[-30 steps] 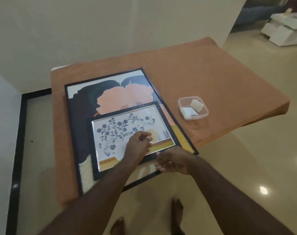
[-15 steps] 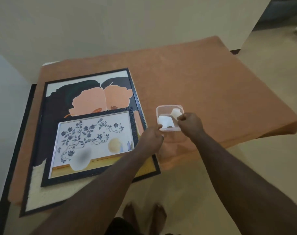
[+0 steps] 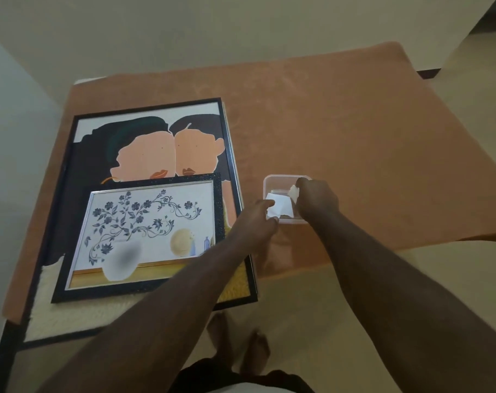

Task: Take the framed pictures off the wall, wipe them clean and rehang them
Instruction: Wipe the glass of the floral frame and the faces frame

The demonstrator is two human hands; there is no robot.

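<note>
— Orange cloth (image 3: 340, 123) over the worktop, wide bare stretch to the right and back. On the left?

— Large framed picture (image 3: 144, 143) lying flat, near edge overhanging the worktop's front. Small framed picture (image 3: 153, 236) stacked flat on its lower half.

— And just right of them?

— Clear plastic tub (image 3: 272, 182) near the front edge. Left hand (image 3: 255, 222) pinching a white wipe (image 3: 279, 208) at the tub's rim. Right hand (image 3: 316, 201) curled around a pale scrap (image 3: 293, 191) inside the tub.

— Beyond the edge?

— Bare feet (image 3: 238, 347) on pale floor.
</note>
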